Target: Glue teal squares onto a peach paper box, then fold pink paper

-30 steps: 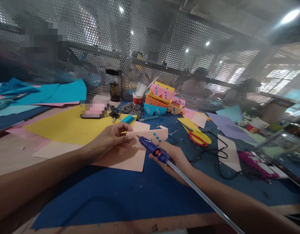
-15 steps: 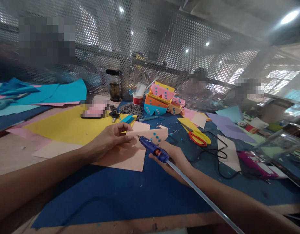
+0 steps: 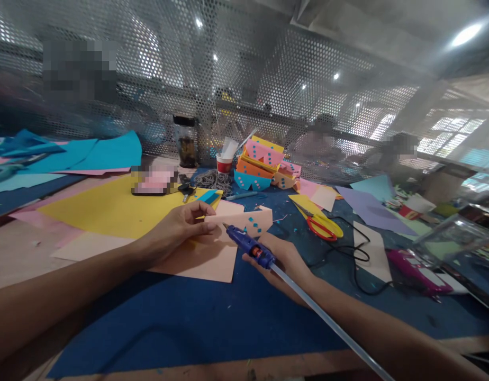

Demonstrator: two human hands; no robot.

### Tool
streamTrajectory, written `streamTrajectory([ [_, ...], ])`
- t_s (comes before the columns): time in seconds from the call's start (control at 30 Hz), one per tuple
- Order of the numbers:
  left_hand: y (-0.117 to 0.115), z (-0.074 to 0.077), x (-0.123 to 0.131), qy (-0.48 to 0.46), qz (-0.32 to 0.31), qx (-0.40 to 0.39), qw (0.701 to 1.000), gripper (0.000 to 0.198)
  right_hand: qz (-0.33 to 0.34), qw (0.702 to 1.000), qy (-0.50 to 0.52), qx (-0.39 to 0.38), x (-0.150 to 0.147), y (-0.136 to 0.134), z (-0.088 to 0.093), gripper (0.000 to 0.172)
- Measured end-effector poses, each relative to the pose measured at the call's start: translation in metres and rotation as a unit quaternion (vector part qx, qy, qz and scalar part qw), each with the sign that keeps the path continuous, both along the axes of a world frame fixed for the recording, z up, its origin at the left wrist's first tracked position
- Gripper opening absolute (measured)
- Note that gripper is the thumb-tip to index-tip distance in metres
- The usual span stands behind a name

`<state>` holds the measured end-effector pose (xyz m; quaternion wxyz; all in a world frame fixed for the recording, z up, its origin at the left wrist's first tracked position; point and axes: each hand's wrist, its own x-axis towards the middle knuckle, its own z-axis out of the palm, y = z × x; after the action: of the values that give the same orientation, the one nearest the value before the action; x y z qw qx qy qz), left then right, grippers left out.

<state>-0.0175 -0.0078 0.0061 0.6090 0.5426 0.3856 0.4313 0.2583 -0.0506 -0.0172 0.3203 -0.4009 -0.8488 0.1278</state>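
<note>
In the head view, we find the left hand (image 3: pixel 177 230) near the middle of the surface (image 3: pixel 213 317). Its fingers are curled and the thumb is pressed down, pinching the left end of a folded peach paper piece (image 3: pixel 250 219) dotted with small teal squares. That piece lies over a larger peach sheet (image 3: pixel 205 262), which overlaps a yellow sheet (image 3: pixel 109 209) spreading toward the left edge.

The right hand (image 3: pixel 286 259) is closed round the grip of a blue glue gun (image 3: pixel 248 245). The nozzle sits at the lower edge of the paper piece, but we cannot tell whether it touches. A long clear glue stick (image 3: pixel 327 323) juts from the back of the gun toward the near edge.

We judge the paper piece light, thin and easily creased, so it is best pinched at an edge well clear of the nozzle. The glue gun looks rigid and light and is probably hot at the tip, so the grip is the place to hold it.

Toward the right edge lie red-handled scissors (image 3: pixel 322 227) and a looping black cord (image 3: pixel 358 256). Along the far edge we see a stack of coloured paper shapes (image 3: pixel 262 164), a red cup (image 3: pixel 224 164) and a dark jar (image 3: pixel 186 140).
</note>
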Motion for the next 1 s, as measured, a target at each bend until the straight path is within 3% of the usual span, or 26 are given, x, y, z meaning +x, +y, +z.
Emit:
streamTrajectory([
  [0.27,-0.001,0.003,0.002,0.001,0.018,-0.003,1.0,0.039,-0.005,0.999,0.035,-0.03,-0.008,-0.01,0.023,0.021],
  [0.47,0.002,0.0,0.0,0.012,0.029,-0.008,0.999,0.04,0.004,0.994,0.095,-0.052,-0.008,-0.019,0.039,0.019],
  [0.83,0.002,0.006,-0.001,-0.002,0.07,-0.009,0.997,0.043,0.0,0.976,0.18,-0.125,-0.002,-0.015,0.036,0.029],
  [1.0,0.009,0.005,-0.004,-0.07,0.099,-0.044,0.992,0.04,-0.022,0.981,0.185,-0.058,0.007,-0.013,0.04,0.027],
])
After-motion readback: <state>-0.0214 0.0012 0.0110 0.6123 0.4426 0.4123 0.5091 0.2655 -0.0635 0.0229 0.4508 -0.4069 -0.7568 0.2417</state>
